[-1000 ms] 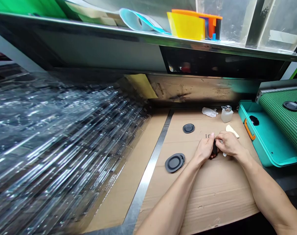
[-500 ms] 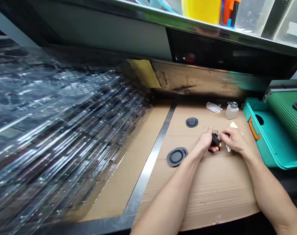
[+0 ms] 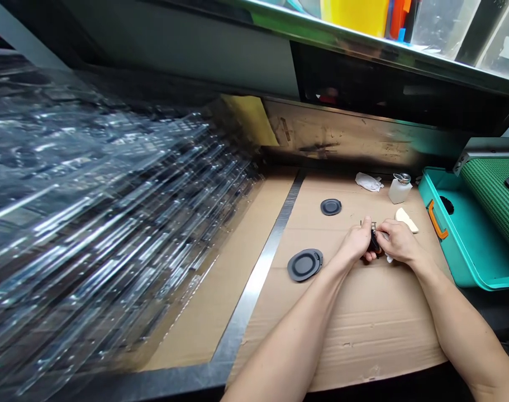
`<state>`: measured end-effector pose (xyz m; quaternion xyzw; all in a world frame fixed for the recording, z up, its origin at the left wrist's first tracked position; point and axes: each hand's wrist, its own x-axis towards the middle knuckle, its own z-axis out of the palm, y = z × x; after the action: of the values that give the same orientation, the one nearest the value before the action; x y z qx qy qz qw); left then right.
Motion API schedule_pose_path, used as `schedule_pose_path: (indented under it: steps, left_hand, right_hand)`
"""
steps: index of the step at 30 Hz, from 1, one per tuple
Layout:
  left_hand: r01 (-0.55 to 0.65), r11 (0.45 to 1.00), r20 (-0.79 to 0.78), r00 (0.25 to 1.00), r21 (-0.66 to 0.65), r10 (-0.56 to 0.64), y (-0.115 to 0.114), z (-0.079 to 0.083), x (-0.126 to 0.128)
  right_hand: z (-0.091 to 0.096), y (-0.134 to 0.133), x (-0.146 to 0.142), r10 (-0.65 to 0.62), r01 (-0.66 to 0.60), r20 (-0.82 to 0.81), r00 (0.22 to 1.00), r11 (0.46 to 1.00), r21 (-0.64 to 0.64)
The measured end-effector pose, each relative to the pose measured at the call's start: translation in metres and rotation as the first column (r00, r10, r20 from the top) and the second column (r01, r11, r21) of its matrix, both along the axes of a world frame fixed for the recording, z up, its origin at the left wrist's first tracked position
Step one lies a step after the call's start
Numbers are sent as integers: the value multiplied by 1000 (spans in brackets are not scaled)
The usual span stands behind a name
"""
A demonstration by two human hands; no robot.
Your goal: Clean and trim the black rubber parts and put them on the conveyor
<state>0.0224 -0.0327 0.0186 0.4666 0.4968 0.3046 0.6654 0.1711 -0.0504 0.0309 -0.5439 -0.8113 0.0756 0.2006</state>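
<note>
Both my hands meet over the cardboard, right of centre. My left hand [image 3: 357, 241] and my right hand [image 3: 399, 242] pinch a small black object [image 3: 375, 243] with a thin metal part at its top; fingers hide most of it. A large dark rubber disc [image 3: 305, 264] lies left of my left hand, apart from it. A smaller dark disc [image 3: 331, 207] sits beyond my hands. Just past my right hand lies a cream-coloured piece [image 3: 406, 220], and a small white scrap shows under that hand.
A clear pump bottle [image 3: 400, 188] and crumpled white tissue [image 3: 369, 181] stand at the far edge of the cardboard [image 3: 342, 335]. A teal case [image 3: 434, 195] with green mesh [image 3: 493, 206] lies right. A metal strip [image 3: 254, 279] runs left of my hands, beyond it stacked clear plastic sheets [image 3: 112, 195].
My hands have closed in around the black object, which showed more clearly before. The view has tilted and shifted, so the scene sits lower-right to higher in frame; the discs have not moved on the cardboard.
</note>
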Motion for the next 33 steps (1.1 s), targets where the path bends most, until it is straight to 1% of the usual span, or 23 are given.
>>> schedule_pose_path:
  steps: [6, 10, 12, 16, 18, 22, 25, 27, 28, 29, 31, 33]
  left_hand:
    - [-14, 1000, 39, 999, -6, 14, 2, -3, -1]
    - [-39, 999, 65, 997, -2, 39, 1, -5, -1]
    - [-32, 999, 49, 998, 4, 32, 0, -6, -1]
    - [0, 999, 8, 1000, 51, -1, 0, -7, -1]
    - [13, 998, 36, 999, 55, -15, -1, -7, -2]
    - [-5, 998, 82, 997, 55, 1, -4, -5, -4]
    - [28, 997, 70, 997, 73, -33, -6, -3, -5]
    - [53, 998, 108, 993, 38, -57, -5, -1, -7]
    - [49, 999, 147, 988, -2, -48, -4, -1, -8]
    - [36, 998, 196, 980, -58, -24, -2, 0, -10]
    - [-10, 981, 294, 953, -193, 68, 4, 3, -15]
    - [-41, 949, 361, 919, -312, 158, 10, 5, -18]
  right_hand:
    - [-6, 6, -2, 24, -22, -17, 1000, 998, 64]
    - [-2, 3, -3, 0, 0, 29, 1000, 1000, 15]
    - [0, 1, -4, -15, 14, 51, 999, 1000, 4]
    - [0, -1, -4, -18, 16, 46, 999, 999, 42]
    - [1, -1, -4, -20, 18, 43, 999, 999, 40]
    - [3, -3, -4, -18, 18, 61, 998, 1000, 10]
    - [0, -4, -5, -35, 34, 27, 999, 998, 46]
    - [-1, -4, -5, -45, 47, -23, 999, 996, 72]
    - [-1, -3, -4, -56, 61, -60, 997, 994, 87]
    - [-1, -3, -2, -73, 85, -107, 992, 991, 104]
    - [3, -2, 3, -136, 166, -211, 968, 977, 130]
    - [7, -2, 10, -200, 235, -264, 944, 966, 107]
